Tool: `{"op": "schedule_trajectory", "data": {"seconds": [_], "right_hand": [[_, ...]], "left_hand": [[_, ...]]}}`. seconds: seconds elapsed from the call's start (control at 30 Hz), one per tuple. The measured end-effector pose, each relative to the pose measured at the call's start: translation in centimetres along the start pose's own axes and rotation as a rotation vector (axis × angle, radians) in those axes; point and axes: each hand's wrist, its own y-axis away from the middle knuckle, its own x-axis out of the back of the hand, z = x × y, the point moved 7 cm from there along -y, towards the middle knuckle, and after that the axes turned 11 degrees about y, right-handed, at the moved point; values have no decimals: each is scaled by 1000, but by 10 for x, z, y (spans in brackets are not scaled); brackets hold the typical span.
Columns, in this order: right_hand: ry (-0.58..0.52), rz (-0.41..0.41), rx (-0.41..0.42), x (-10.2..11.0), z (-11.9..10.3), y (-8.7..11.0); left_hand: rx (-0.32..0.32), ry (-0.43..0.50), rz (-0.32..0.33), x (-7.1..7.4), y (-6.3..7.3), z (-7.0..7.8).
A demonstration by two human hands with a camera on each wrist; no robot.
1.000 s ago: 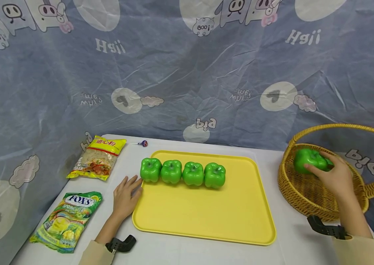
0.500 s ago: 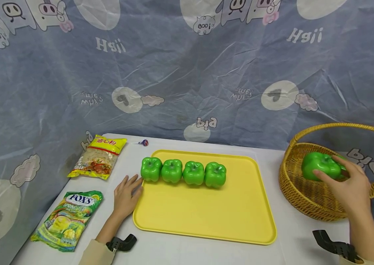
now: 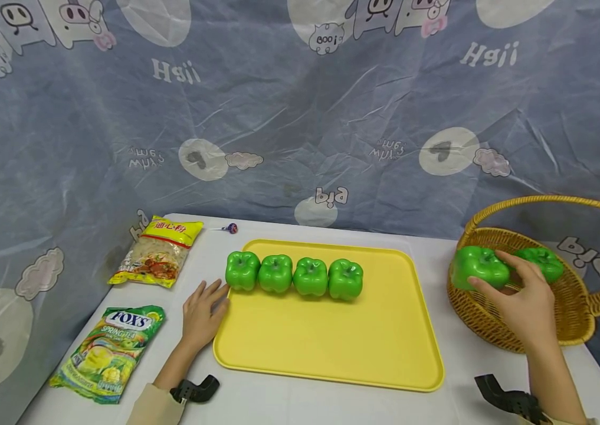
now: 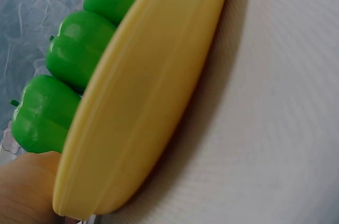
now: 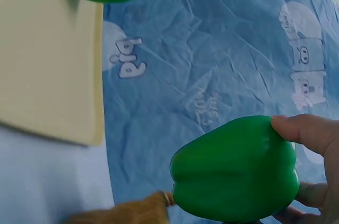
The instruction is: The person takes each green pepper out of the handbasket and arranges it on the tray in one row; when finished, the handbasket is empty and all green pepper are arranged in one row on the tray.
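My right hand (image 3: 525,298) grips a green bell pepper (image 3: 479,267) over the left rim of a wicker basket (image 3: 461,313). In the right wrist view, thumb and fingers pinch one end of this pepper (image 5: 235,173). Another green bell pepper (image 3: 543,263) lies in the basket, at its back right. On the yellow tray (image 3: 326,348), several green bell peppers (image 3: 293,276) stand side by side in a row along the upper left. My left hand (image 3: 204,316) rests on the table by the tray's left edge, its fingertips at the rim below the leftmost pepper.
Left of the tray lie a yellow food packet (image 3: 156,252) and a green Fox's candy bag (image 3: 110,352). A lollipop (image 3: 232,228) lies behind, near the back edge. The basket's tall handle (image 3: 549,199) arches over it. A grey printed cloth (image 3: 300,118) hangs behind the white table.
My right hand has raised the bell pepper inside the basket and carried it left to the rim, exposing another pepper behind. The left hand has stayed in place.
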Motion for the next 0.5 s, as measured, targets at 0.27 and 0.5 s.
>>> {"op": "schedule_trajectory", "data": {"seconds": [0.27,0.5], "right_hand": [[-75,-50,103,-41,-30,2],[-148,-127,149,-74,-54,6]], "left_hand": [[-13,0,6,1,0,0],[-3,-12,0,0,0,0]]}}
